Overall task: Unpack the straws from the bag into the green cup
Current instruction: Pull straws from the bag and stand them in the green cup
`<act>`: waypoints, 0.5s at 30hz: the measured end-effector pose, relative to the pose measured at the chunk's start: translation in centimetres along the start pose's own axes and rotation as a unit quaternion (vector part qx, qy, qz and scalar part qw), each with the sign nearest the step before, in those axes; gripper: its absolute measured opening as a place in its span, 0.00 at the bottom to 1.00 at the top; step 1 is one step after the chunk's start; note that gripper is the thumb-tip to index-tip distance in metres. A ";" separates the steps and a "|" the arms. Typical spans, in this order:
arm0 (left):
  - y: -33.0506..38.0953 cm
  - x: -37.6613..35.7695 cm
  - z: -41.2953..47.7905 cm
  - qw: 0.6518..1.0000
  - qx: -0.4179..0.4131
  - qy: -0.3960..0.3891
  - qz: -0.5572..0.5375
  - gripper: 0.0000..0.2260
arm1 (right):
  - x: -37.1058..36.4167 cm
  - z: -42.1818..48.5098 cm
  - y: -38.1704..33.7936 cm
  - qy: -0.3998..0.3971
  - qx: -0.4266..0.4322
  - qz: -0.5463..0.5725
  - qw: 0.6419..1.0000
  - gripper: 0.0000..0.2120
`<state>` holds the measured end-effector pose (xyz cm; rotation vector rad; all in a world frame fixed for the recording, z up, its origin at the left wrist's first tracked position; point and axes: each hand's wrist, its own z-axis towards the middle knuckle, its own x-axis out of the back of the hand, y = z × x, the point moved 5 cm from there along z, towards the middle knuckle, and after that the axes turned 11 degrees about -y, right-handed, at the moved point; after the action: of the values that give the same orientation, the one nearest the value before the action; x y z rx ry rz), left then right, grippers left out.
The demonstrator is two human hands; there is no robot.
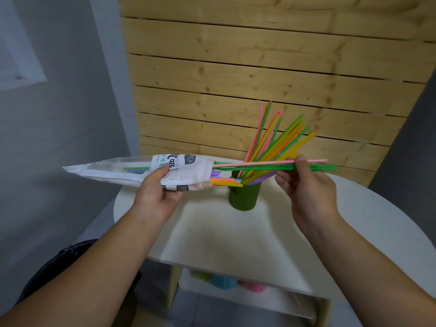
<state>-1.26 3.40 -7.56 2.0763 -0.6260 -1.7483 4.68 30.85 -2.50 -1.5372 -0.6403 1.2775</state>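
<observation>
1. The white round bench (377, 220) carries the green cup (244, 197) at its far middle, already crowded with upright straws (278, 138) fanning to the far right.
2. The bag (132, 168) is held level above the bench's left edge, its open mouth pointing right, just beside the cup's rim. Several straw ends stick out of that mouth, and more straws show through the clear part.
3. The left hand (158, 197) wraps the bag from below, its fingers closed around the middle with the thumb on top.
4. The right hand (306, 185) pinches a pink straw (271, 163) and a green straw (283, 168), its fingers closed on them; both are partly out of the bag and cross over the cup.
5. Risks, as I judge them: the loose ends at the mouth could slide out onto the bench if the bag tips; the long straws could sweep the standing bunch and topple the cup; a slack pinch could drop one straw.
</observation>
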 end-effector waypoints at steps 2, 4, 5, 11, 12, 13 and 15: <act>0.1 0.4 0.1 1.000 0.003 0.011 0.004 0.14 | 0.7 0.1 -0.7 0.013 0.030 -0.029 0.999 0.12; 0.2 0.8 0.3 1.000 0.002 0.022 0.004 0.15 | 1.5 0.3 -1.2 0.027 0.055 -0.071 0.996 0.12; 0.2 0.9 0.3 1.000 0.001 0.025 0.003 0.16 | 1.8 0.4 -1.4 0.034 0.066 -0.091 0.993 0.13; 0.0 0.8 0.3 1.000 0.003 0.026 0.002 0.15 | 3.1 0.9 -2.8 0.060 0.114 -0.157 0.979 0.14; 0.0 0.9 0.4 1.000 0.004 0.026 0.001 0.16 | 3.1 0.8 -3.1 0.062 0.124 -0.174 0.975 0.14; 0.0 0.9 0.4 1.000 0.004 0.025 0.002 0.16 | 3.2 0.8 -3.4 0.064 0.135 -0.189 0.971 0.14; -0.1 0.9 0.5 1.000 0.005 0.023 0.001 0.16 | 3.1 0.8 -4.1 0.067 0.155 -0.211 0.963 0.14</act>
<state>-1.57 2.98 -8.47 2.1159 -0.6242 -1.6960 5.65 35.31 0.00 -1.1400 -0.6078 0.8925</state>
